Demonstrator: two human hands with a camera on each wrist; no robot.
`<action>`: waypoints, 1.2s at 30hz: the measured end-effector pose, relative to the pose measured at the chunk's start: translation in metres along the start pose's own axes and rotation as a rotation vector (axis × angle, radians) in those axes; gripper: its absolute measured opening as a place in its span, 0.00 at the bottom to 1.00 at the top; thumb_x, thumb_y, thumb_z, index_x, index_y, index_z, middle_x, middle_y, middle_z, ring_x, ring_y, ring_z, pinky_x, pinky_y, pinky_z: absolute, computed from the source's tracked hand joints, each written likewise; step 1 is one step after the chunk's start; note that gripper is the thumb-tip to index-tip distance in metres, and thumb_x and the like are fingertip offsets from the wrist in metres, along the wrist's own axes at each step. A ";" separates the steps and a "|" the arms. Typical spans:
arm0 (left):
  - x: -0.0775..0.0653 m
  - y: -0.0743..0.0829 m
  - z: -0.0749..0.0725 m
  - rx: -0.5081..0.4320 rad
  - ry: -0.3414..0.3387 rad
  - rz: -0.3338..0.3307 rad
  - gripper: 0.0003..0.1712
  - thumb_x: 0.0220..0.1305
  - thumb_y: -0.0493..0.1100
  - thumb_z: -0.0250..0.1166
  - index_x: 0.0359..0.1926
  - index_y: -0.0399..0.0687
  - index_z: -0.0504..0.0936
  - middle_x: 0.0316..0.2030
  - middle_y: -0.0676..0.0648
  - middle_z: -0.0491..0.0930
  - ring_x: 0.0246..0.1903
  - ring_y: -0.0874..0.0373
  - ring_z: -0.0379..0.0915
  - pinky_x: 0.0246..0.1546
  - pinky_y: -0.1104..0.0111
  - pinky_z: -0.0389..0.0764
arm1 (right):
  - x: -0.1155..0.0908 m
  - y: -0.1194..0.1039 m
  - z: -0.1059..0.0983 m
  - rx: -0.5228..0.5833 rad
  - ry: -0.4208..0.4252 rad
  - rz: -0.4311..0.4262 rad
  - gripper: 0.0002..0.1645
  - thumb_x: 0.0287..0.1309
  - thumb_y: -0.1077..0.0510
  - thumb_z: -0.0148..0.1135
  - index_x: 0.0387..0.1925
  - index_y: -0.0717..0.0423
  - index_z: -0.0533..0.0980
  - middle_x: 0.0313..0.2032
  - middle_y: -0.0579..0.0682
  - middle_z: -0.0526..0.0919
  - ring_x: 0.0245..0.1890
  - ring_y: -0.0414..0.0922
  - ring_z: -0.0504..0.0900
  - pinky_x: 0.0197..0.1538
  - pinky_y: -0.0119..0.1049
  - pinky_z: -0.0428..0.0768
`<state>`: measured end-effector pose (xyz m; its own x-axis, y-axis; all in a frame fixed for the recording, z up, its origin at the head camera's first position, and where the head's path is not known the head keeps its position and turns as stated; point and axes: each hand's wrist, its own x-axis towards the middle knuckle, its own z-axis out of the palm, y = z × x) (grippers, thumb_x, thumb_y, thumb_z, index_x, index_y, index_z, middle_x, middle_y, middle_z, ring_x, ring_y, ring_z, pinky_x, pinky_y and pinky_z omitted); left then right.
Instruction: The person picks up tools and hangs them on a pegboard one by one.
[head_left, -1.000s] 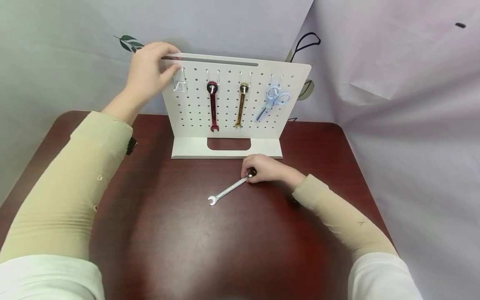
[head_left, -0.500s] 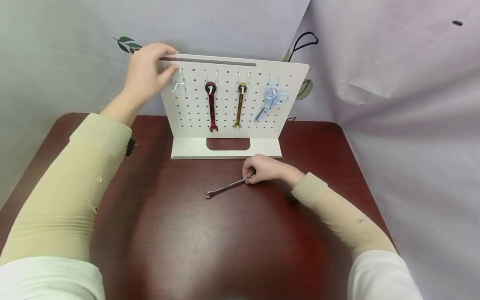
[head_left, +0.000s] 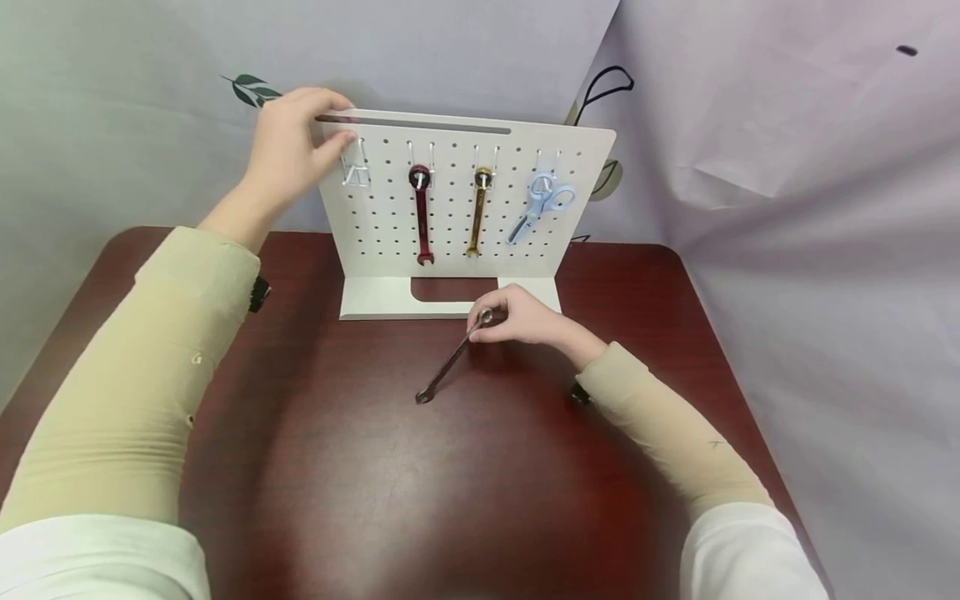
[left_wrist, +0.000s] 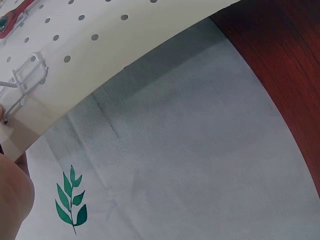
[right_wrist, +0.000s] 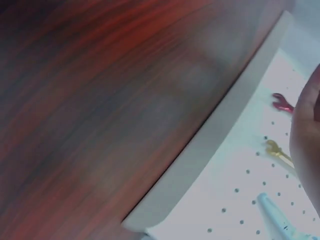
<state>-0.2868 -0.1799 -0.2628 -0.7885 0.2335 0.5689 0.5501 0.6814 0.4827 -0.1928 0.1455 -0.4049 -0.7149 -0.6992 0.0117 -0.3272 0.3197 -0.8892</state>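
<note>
My left hand point(head_left: 294, 143) grips the top left corner of the white pegboard stand point(head_left: 386, 225), thumb in front and fingers over the top edge. Close below its thumb is a white wire hook point(head_left: 357, 175) holding nothing. In my right hand point(head_left: 517, 314) a silver wrench point(head_left: 450, 362) is pinched near its ring end, the other end slanting down to the left above the tabletop. A red wrench point(head_left: 422, 217), a gold wrench point(head_left: 477, 215) and light blue scissors point(head_left: 536, 208) hang from the board's other hooks. The silver wrench is out of sight in the right wrist view.
The dark red wooden table point(head_left: 390, 492) carries the stand toward its back edge. Behind stands a pale cloth wall point(head_left: 465, 50) with printed leaves, and a pale sheet point(head_left: 825, 250) hangs along the right side.
My right hand has lifted slightly and moved left, raising the silver wrench's ring end so that the wrench now slants more steeply. The left hand keeps its grip on the board.
</note>
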 end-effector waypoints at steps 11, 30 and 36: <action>0.001 0.000 -0.001 0.004 0.001 -0.013 0.14 0.69 0.33 0.68 0.54 0.34 0.87 0.54 0.33 0.88 0.57 0.37 0.83 0.61 0.53 0.77 | 0.032 -0.030 0.011 0.204 0.296 0.069 0.07 0.60 0.70 0.72 0.40 0.71 0.85 0.40 0.56 0.90 0.39 0.34 0.86 0.51 0.30 0.87; 0.001 0.004 0.002 0.005 -0.001 -0.014 0.14 0.69 0.34 0.69 0.54 0.35 0.87 0.54 0.34 0.88 0.54 0.38 0.83 0.55 0.62 0.75 | 0.111 -0.089 0.028 0.217 0.555 -0.010 0.13 0.64 0.62 0.74 0.47 0.66 0.88 0.49 0.61 0.91 0.42 0.37 0.88 0.51 0.26 0.85; 0.002 0.004 0.001 0.010 -0.003 -0.015 0.15 0.69 0.34 0.69 0.55 0.36 0.87 0.54 0.34 0.88 0.56 0.38 0.83 0.58 0.58 0.76 | 0.125 -0.096 0.031 0.193 0.561 -0.049 0.12 0.64 0.61 0.74 0.46 0.65 0.88 0.48 0.60 0.92 0.39 0.32 0.86 0.48 0.24 0.83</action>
<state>-0.2861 -0.1757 -0.2605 -0.7975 0.2253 0.5597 0.5355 0.6917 0.4846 -0.2319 0.0072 -0.3318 -0.9363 -0.2490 0.2475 -0.2870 0.1365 -0.9482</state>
